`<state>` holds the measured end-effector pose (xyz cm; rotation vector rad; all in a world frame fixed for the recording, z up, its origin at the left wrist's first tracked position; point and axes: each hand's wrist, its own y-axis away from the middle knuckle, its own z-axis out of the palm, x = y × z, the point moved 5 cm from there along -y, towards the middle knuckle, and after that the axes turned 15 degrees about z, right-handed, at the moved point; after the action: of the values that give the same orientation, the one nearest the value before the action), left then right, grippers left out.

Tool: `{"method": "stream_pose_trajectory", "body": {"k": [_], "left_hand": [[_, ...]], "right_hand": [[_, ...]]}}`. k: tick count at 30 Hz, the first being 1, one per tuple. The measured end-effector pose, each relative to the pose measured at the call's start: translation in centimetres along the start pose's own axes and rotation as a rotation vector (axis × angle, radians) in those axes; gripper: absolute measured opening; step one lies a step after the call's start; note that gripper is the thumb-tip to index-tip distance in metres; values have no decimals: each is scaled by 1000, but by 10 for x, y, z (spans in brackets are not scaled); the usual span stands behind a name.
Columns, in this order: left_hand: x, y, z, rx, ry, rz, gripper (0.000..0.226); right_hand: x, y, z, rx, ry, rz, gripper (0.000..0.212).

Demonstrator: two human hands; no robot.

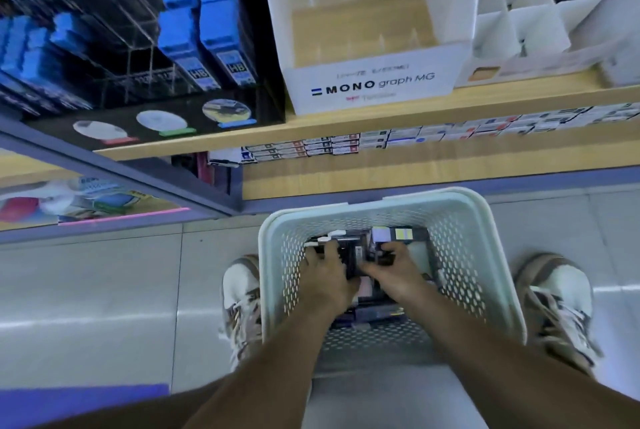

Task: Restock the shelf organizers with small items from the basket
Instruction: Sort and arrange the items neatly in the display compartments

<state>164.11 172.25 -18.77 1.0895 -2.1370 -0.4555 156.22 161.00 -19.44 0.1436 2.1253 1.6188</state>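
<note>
Aisle: pale green perforated basket (502, 255) on glossy grey tile floor (104, 283) by light wooden shelf (450, 110); left hand (329, 279), right hand (394, 276), fingers curled on small dark packets (353, 255)

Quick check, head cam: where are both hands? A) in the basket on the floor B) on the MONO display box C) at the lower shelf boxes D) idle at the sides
A: left hand and right hand both reach down among the packs inside the basket.

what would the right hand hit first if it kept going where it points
Probably the pale-labelled pack lying just beyond the right hand, before the basket's far wall; depth is unclear.
</note>
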Motion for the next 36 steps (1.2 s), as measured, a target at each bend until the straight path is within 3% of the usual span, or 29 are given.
{"method": "stream_pose_trajectory", "body": {"k": [4, 9, 10, 13, 15, 16, 20, 24, 30, 32, 36], "left_hand": [[3, -2, 3, -34, 187, 27, 67], [4, -1, 12, -19, 587, -39, 18], [0, 1, 13, 0, 673, -66, 19], [-8, 4, 13, 59, 922, -139, 24], [-7, 6, 5, 115, 1058, -178, 20], [-5, 7, -2, 133, 1092, -176, 17], [6, 10, -26, 182, 1177, -158, 11], [14, 15, -39, 229, 1236, -160, 6], [24, 31, -52, 312, 1224, -140, 15], [26, 37, -57, 346, 1223, -141, 7], [37, 47, -68, 351, 1350, -145, 11]], "right_hand": [[1, -5, 3, -4, 25, -31, 52], [3, -6, -1, -96, -24, -21, 27], [3, -6, -1, -118, -35, -18, 31], [0, -2, -10, -132, -49, 40, 75], [-4, 4, -17, -145, -41, 38, 85], [-5, 5, -19, -150, -30, 45, 84], [-8, 15, -25, -145, -100, 54, 26], [-12, 31, -29, -209, -258, 50, 30], [-18, 54, -37, -263, -504, 48, 15], [-18, 60, -38, -286, -565, 76, 12], [-19, 72, -39, -421, -675, 123, 8]]}}
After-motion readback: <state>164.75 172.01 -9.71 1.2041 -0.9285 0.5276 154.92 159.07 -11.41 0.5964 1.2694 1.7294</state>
